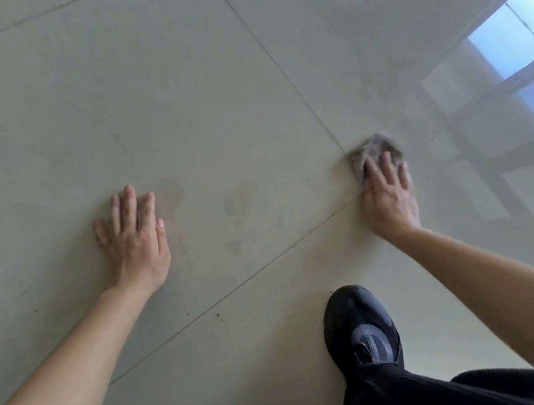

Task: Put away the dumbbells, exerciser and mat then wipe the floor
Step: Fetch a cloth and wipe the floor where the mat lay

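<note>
My right hand (389, 197), right of centre, has its fingers laid out flat, pressing a grey cloth (376, 148) onto the floor (207, 90) where two tile seams cross. The cloth is crumpled and blurred. I judge it soft, light and limp, so it wants a broad palm on top rather than a pinch at one edge, or it will bunch and slip out. My left hand (132, 236), left of centre, lies spread flat on the tile, holding nothing. The floor is glossy, likely slick. Faint smudges (238, 206) sit between the hands, and dark crumbs (219, 315) lie lower down near my black shoe (360, 327). No dumbbells, exerciser or mat in view.
</note>
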Motion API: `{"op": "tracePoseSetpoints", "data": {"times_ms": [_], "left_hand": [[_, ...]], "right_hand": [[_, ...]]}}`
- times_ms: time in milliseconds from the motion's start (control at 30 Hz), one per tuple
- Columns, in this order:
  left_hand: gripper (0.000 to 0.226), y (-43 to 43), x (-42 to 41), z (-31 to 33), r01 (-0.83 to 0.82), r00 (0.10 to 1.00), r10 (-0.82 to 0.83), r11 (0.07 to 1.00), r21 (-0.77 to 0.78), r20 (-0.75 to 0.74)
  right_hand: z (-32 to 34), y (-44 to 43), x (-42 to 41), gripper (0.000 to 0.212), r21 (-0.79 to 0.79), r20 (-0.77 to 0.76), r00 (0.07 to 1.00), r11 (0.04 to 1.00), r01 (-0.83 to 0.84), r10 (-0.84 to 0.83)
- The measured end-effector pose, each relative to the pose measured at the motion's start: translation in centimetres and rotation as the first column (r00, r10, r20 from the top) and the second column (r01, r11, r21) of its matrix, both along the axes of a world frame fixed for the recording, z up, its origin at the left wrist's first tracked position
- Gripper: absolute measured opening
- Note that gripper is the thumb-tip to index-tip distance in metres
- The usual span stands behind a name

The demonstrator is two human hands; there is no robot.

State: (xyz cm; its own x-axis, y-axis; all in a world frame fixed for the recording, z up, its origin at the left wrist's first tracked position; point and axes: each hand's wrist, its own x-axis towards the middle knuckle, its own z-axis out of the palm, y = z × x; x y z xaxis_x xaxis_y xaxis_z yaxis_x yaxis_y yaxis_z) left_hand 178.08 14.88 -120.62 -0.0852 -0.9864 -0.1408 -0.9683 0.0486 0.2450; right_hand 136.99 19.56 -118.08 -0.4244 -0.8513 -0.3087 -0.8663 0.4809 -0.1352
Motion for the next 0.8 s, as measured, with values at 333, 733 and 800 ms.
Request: {"op": "tracePoseSetpoints", "data": {"times_ms": [333, 733, 800], "left_hand": [[0.058, 0.8, 6.4, 0.6, -0.171, 0.985, 0.17, 0.984, 0.038, 0.042], [0.054, 2.1, 10.8, 1.6, -0.205, 0.977, 0.2, 0.977, 0.061, 0.078], [0.053, 2.4, 11.3, 1.3, -0.234, 0.971, 0.23, 0.97, 0.068, 0.069]], "right_hand": [[-0.6, 3.0, 20.2, 0.059, -0.121, 0.176, 0.339, 0.363, -0.924, 0.924], [3.5, -13.1, 16.9, 0.066, 0.332, -0.04, -0.102, -0.083, -0.94, 0.994], [3.2, -12.5, 17.3, 0.06, 0.283, -0.141, 0.01, 0.05, -0.958, 0.99]]}}
